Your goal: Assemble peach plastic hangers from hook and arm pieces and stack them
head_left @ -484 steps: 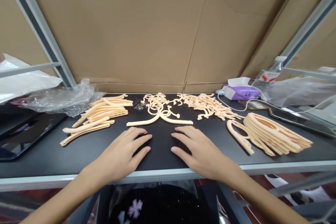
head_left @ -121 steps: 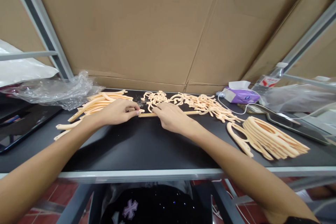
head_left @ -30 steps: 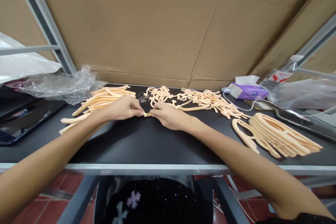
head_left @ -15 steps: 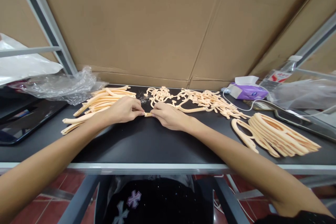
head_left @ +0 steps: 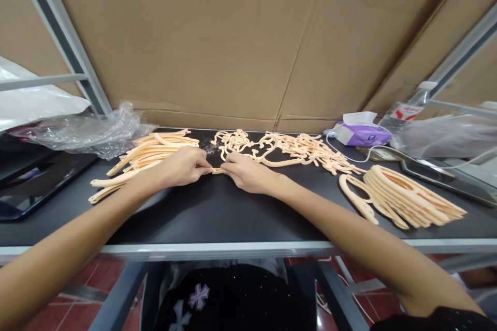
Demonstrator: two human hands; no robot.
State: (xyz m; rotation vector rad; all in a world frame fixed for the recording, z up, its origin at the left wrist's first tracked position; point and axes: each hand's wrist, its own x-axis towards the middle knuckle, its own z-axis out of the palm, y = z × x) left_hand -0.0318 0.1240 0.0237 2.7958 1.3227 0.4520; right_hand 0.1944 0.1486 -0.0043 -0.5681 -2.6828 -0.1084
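Thumb and fingers of the left hand (head_left: pixel 188 166) pinch at one end of a pale peach plastic bar (head_left: pixel 218 171), on the black tabletop (head_left: pixel 233 217); the exact grip is too small to make out. The right hand (head_left: pixel 250 171) pinches the bar just beside, its fingers bunched, hiding how the bar joins the curved peach piece (head_left: pixel 285 163) beyond. The left forearm partly covers a stack of long peach strips (head_left: pixel 155 150). A purple soft tissue pack (head_left: pixel 363 135) has a white tissue poking out; the clear bottle with a red-and-white label (head_left: pixel 407 109) shows no readable contents. The cloudy plastic bag (head_left: pixel 446 137) blurs whatever is inside. A glossy dark slab (head_left: pixel 23 196) is cut off at left.
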